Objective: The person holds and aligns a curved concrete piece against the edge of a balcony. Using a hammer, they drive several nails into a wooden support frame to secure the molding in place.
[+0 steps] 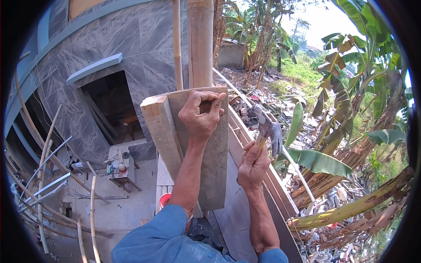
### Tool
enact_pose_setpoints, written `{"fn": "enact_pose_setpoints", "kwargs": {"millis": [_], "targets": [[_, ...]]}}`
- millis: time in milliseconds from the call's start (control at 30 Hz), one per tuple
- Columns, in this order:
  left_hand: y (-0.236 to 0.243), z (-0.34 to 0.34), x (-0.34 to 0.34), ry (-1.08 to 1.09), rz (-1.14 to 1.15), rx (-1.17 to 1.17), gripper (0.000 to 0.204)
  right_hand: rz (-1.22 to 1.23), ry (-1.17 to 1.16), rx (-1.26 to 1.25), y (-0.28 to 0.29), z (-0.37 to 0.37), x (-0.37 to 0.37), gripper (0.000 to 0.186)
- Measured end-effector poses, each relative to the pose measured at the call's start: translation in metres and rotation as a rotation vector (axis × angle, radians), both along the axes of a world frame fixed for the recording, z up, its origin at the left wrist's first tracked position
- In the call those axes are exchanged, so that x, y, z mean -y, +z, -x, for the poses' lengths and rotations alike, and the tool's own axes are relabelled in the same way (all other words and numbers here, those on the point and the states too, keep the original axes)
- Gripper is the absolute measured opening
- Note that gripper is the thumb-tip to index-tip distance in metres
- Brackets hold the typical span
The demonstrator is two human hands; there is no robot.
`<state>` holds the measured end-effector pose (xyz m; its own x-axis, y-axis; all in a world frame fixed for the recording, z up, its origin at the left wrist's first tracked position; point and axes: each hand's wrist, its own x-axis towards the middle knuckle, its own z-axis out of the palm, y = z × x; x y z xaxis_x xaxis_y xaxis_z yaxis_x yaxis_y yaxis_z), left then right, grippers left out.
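My left hand point(199, 113) is closed in a pinch at the upper end of a wide grey-brown wooden board point(213, 162). Whatever sits between those fingertips is too small to make out. Along the board's left side runs a thick squared timber point(160, 125), its pale cut end facing up. To the right of the board, my right hand point(254, 164) grips a claw hammer point(268, 127) by its handle, with the metal head raised above the fist. The hammer and the board are apart. Directly behind the board's top stands a thick bamboo pole point(201, 48).
A thinner bamboo pole point(177, 48) rises beside the thick one. Far below left are a small cluttered table point(120, 168), a red bucket point(164, 200) and leaning bamboo poles point(93, 219). A marble-tiled wall point(153, 39) stands left; banana plants point(351, 101) and rubble lie right.
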<state>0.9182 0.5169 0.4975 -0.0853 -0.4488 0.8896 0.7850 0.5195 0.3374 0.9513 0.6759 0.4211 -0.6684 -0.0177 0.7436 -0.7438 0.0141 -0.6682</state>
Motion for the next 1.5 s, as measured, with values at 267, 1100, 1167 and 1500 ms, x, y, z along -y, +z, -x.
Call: {"fn": "enact_pose_setpoints", "kwargs": {"millis": [267, 1100, 1167, 1500], "targets": [[0.004, 0.001, 0.002, -0.060, 0.048, -0.007, 0.016, 0.017, -0.192, 0.213, -0.114, 0.021, 0.014, 0.038], [-0.146, -0.128, 0.077, -0.365, -0.461, 0.276, 0.025, 0.198, 0.014, 0.542, -0.160, 0.030, 0.045, 0.043], [-0.161, -0.128, 0.093, -0.578, -0.482, 0.316, 0.025, 0.173, 0.002, 0.509, -0.161, 0.030, 0.049, 0.044], [-0.055, -0.164, 0.068, -0.714, -0.551, 0.063, 0.027, 0.432, 0.204, 0.430, -0.051, -0.013, 0.045, 0.047]]}}
